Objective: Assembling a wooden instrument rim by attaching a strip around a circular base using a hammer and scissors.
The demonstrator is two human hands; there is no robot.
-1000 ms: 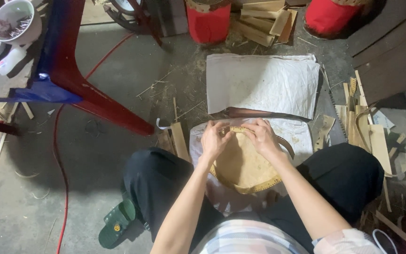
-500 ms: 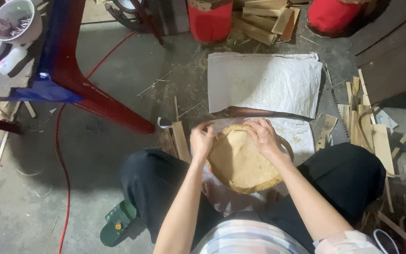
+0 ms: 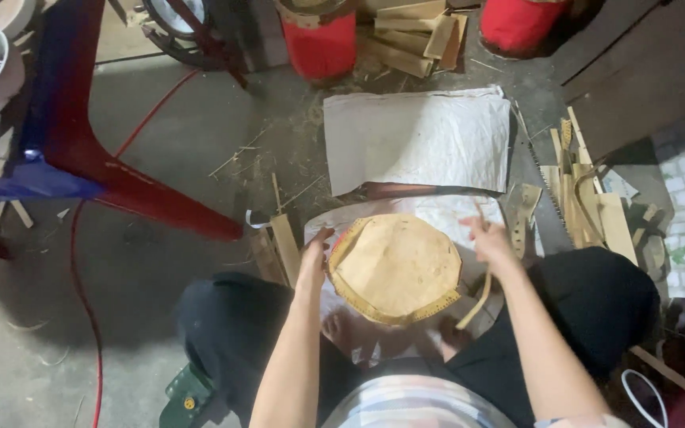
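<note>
A round, flat, tan woven bamboo disc [image 3: 394, 268] is held over the lap, between the knees, above a white sack sheet [image 3: 418, 135] spread on the concrete floor [image 3: 160, 158]. The left hand [image 3: 313, 257] is pressed against the disc's rim at 9 o'clock, fingers curled on its edge. The right hand [image 3: 487, 238] is seen at 3 o'clock, just off the rim, loosely closed on a thin curved bamboo strip [image 3: 479, 297] that trails down toward 5 o'clock. Both forearms are stretched forward from the bottom edge. Cut wooden slats [image 3: 588, 206] are piled further out at 3 o'clock.
</note>
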